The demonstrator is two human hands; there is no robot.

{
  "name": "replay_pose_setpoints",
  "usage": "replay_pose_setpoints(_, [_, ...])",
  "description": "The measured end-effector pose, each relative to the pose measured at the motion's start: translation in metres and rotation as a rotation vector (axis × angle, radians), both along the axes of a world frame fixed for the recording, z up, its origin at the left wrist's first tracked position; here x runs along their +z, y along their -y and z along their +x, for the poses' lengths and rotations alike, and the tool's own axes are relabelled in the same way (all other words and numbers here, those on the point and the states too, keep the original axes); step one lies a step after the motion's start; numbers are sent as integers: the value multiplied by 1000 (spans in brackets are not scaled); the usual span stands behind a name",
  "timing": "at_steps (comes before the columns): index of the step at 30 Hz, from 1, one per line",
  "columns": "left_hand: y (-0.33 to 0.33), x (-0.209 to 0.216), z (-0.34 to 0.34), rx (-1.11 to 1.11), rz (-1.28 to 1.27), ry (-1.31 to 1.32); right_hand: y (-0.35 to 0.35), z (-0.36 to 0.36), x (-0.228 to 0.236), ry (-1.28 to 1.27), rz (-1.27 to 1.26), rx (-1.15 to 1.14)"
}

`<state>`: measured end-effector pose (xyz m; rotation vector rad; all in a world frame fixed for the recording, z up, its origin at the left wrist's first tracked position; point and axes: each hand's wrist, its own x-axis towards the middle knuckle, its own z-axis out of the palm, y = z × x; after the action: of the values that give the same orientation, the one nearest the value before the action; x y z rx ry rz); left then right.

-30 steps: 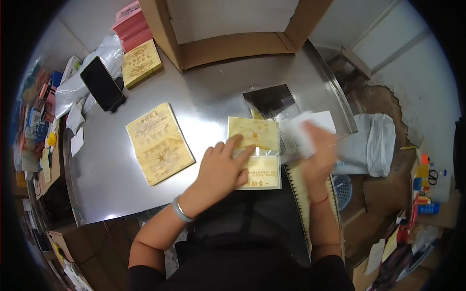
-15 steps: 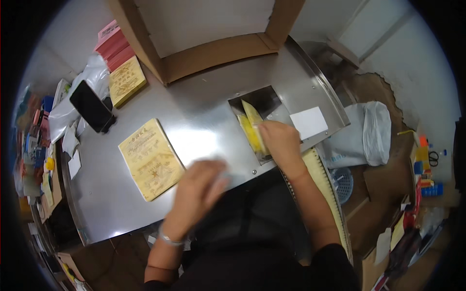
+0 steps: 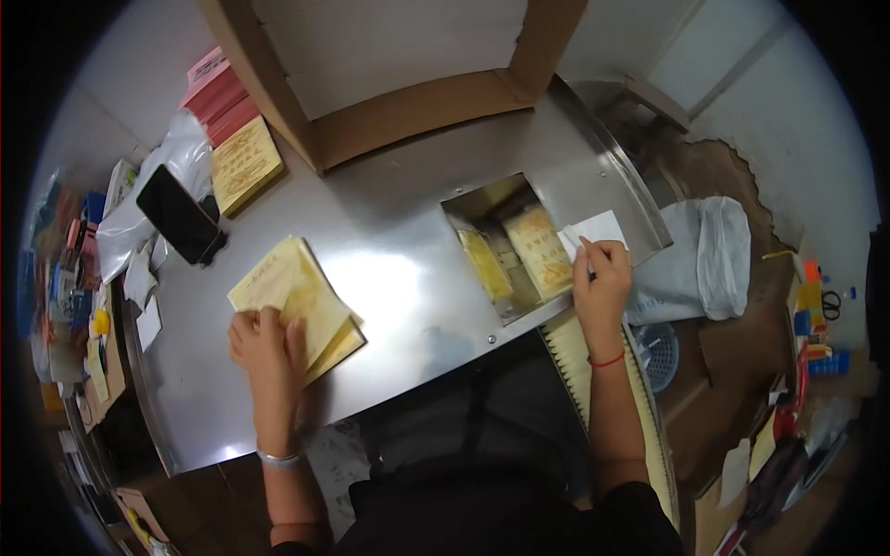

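A pile of flat yellow printed paper packets lies on the left part of the metal table. My left hand is closed on the near left edge of the top packet, which is bent up and shifted over those beneath. Beside the table opening, my right hand pinches the near edge of a white paper slip. Inside the rectangular opening are a yellow packet on its left side and a pale printed packet on its right.
A cardboard box stands at the back. Behind the phone are a stack of pink packets and another yellow stack. A grey plastic bag and a blue basket lie right of the table.
My left hand has moved left onto the yellow pile and bent up its top packet. My right hand has left the opening for the white slip; a pale packet now shows inside the opening.
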<state>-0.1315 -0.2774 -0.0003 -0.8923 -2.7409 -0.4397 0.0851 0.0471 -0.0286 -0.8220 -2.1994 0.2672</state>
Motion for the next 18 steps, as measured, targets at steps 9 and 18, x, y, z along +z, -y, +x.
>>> replay_pose_setpoints(9, [-91,-22,81,-609,143,226,7,12,35,110,15,3])
replay_pose_setpoints(18, [-73,-14,76,-448,82,319,103,-60,4,211,157,521])
